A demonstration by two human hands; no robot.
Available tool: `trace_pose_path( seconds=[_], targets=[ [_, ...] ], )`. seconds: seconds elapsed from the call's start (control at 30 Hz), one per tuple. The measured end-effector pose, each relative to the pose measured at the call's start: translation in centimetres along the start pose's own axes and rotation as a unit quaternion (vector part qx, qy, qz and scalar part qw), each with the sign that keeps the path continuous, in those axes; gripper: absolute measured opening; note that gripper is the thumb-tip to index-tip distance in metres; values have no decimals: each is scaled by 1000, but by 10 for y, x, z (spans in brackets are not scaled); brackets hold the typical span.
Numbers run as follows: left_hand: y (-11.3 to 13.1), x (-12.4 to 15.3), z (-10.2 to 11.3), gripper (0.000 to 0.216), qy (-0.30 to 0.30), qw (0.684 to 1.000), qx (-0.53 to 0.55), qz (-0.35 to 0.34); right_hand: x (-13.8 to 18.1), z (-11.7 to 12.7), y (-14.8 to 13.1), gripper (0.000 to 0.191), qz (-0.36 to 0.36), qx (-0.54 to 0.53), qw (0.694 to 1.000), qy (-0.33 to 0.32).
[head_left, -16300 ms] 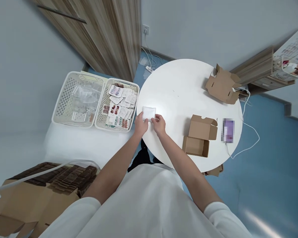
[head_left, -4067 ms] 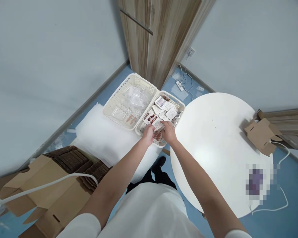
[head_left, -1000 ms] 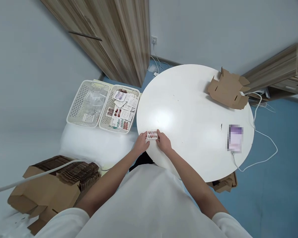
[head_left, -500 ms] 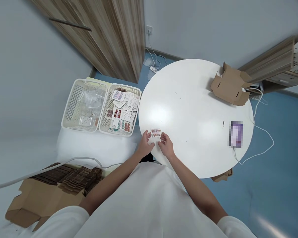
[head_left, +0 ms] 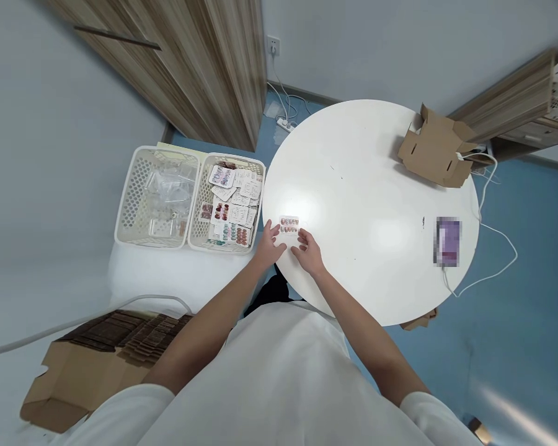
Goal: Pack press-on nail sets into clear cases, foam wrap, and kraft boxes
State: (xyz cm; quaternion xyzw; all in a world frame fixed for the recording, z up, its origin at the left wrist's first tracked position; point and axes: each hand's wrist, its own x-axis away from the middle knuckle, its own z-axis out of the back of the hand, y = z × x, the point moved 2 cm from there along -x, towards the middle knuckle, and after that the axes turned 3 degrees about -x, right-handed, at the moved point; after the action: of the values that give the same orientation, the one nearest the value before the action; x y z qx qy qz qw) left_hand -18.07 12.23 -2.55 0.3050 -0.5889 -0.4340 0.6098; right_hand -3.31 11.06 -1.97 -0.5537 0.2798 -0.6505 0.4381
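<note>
A small card of press-on nails, with two rows of shiny pinkish-brown nails, is at the near left part of the round white table. My left hand is at its left edge, fingers bent toward it and thumb held apart. At the opposite edge is my right hand, its fingers also spread from the thumb. Fingertips of both hands are at or very near the card's edges; whether they touch it is too small to tell. Neither hand is closed round anything.
Left of the table, a white basket holds many nail cards. Beside it, another basket contains clear plastic packaging. An unfolded cardboard box and a blurred purple object lie on the table. Folded cartons are at lower left.
Both hands and the nail card have shifted a little farther from my body over the table. The whole view has also moved slightly. The card's nails look browner now.
</note>
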Motion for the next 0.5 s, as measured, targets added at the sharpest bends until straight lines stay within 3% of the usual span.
trace_pose_path(
  seconds=[0.5],
  targets=[
    [-4, 3, 4, 77, 33, 999, 17, -3, 8, -4, 3, 63, 4, 57, 998, 12]
  ],
)
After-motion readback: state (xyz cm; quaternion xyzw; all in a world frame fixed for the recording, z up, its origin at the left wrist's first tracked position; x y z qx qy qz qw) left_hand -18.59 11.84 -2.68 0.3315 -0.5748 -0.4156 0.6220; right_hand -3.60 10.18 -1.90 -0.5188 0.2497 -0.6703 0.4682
